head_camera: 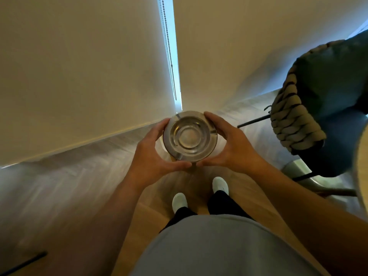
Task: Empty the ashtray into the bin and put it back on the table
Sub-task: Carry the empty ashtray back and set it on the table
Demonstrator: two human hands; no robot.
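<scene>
- One round shiny metal ashtray [190,136], held level and mouth-up in mid-air over the wood-plank floor [65,188], in front of the person's torso; nothing carries it but the hands.
- Bowl looks empty: no ash or butts visible, only a speck or two. My read: either already tipped out or near-clean to start.
- Left hand [154,154] cups the left rim, right hand [233,145] the right rim. Fingers of both curl round the far edge, thumbs nearly meet under the near edge: both clamped on the rim.
- Two-handed level grip probably avoids spilling while walking.
- Two white shoes [199,193] directly below, one ahead, suggesting a stride.
- One blue cushioned chair with woven rope edge [318,108] to the right, well apart.
- No bin visible; a pale curved edge at far right may be the table, cannot tell.
</scene>
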